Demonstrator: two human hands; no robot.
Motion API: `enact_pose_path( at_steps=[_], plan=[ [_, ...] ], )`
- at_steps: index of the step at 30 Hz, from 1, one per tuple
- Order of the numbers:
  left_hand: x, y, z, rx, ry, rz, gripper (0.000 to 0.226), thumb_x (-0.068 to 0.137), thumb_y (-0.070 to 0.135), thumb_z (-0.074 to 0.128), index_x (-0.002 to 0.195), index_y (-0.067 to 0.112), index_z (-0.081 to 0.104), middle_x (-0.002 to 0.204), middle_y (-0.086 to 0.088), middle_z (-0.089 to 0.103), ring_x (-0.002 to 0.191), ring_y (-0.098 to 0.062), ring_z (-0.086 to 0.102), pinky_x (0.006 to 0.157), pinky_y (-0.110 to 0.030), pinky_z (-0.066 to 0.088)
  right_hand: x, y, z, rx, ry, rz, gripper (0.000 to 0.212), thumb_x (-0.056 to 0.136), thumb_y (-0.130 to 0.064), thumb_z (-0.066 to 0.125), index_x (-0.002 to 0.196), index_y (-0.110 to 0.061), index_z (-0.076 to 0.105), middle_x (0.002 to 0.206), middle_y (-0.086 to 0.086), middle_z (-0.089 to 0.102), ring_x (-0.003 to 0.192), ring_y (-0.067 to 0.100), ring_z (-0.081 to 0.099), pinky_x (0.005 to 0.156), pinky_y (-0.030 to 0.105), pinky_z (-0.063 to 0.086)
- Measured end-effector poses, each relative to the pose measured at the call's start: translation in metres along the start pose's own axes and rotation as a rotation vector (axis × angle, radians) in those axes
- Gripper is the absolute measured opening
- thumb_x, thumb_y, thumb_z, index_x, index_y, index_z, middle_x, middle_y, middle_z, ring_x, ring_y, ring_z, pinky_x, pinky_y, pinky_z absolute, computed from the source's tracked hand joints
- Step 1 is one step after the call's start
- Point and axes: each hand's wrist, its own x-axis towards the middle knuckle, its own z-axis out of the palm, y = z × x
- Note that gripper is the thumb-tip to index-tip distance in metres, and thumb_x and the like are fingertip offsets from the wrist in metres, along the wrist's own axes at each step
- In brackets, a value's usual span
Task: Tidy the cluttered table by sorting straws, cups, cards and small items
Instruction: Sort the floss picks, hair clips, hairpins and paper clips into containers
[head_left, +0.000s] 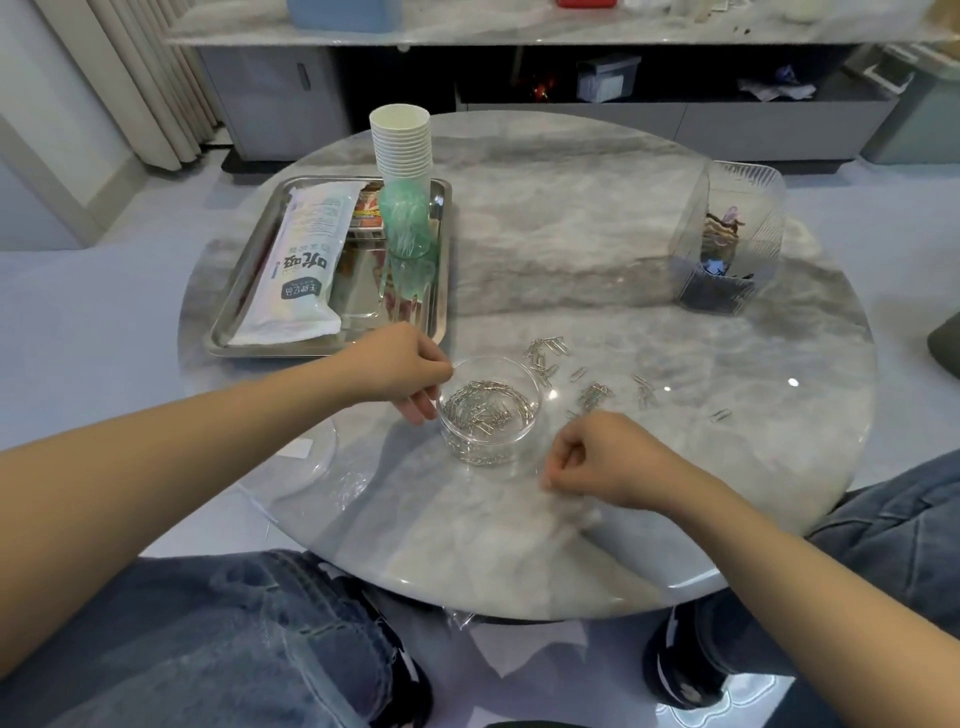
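While our left hand (410, 371) grips the clear bowl (488, 410) of paper clips (485, 402), our right hand (597, 457) sits just beside it, fingers curled; whether they pinch anything, we cannot tell.

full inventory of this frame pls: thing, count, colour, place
table: one, grey marble, round, centre
tray: one, steel, table's far left
straw pack: one, white, lying in tray
paper cups: one stack, white, on tray's far right
green container: one, translucent, in tray before the cups
clear bowl: one, near centre, paper clips inside
loose paper clips: many, silver, right of bowl
clear bin: one, far right, dark small items inside
left hand: grip on bowl rim
right hand: curled; contents unclear
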Motion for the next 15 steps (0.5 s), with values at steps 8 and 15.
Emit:
enact_pose_path(
  at_steps=[8, 15],
  plan=[
    [0.005, 0.012, 0.014, -0.053, -0.062, 0.014, 0.017, 0.093, 0.015, 0.056, 0.089, 0.002, 0.068, 0.063, -0.003, 0.065, 0.068, -0.025, 0.072, 0.06, -0.028, 0.059, 0.018, -0.008, -0.017, 0.22, 0.456, -0.111, 0.002, 0.081, -0.017, 0.072, 0.08, -0.017, 0.073, 0.069, -0.009, 0.064, 0.058, -0.002, 0.054, 0.06, 0.006, 0.04],
    [0.016, 0.027, 0.025, -0.07, -0.09, 0.015, 0.017, 0.092, 0.014, 0.056, 0.094, 0.001, 0.067, 0.067, -0.008, 0.065, 0.067, -0.025, 0.071, 0.064, -0.032, 0.06, 0.011, 0.095, -0.036, -0.271, 0.517, 0.445, 0.035, 0.09, -0.015, 0.057, 0.125, -0.017, 0.054, 0.126, 0.011, 0.044, 0.116, 0.035, 0.039, 0.086, 0.037, 0.039]
  ],
)
